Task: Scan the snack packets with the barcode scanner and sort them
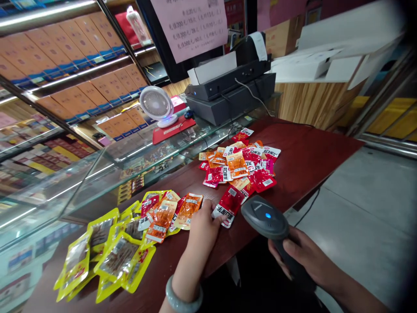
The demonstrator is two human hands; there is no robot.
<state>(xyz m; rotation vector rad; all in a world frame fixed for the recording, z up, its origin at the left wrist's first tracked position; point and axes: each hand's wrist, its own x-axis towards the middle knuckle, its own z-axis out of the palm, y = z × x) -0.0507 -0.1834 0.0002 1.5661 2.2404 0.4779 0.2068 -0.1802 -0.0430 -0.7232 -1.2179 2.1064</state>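
Observation:
My left hand (pixel 204 221), with a pale bangle (pixel 183 298) on the wrist, pinches the near end of a red and white snack packet (pixel 230 201) just above the dark red table. My right hand (pixel 304 254) is wrapped round the handle of a dark grey barcode scanner (pixel 264 216), which shows a blue light. The scanner's head is close to the right of that packet. An orange snack packet (pixel 190 208) lies beside my left hand, next to a pile of yellow packets (pixel 119 254). Beyond the held packet is a heap of red and orange packets (pixel 239 164).
The dark red table (pixel 302 148) adjoins a glass display counter (pixel 107 167). On the glass stand a white fan (pixel 157 104) and a black cash drawer (pixel 228 98) with cables. Shelves of orange boxes (pixel 68 41) rise at the left. Grey floor tiles (pixel 368 204) lie right of the table.

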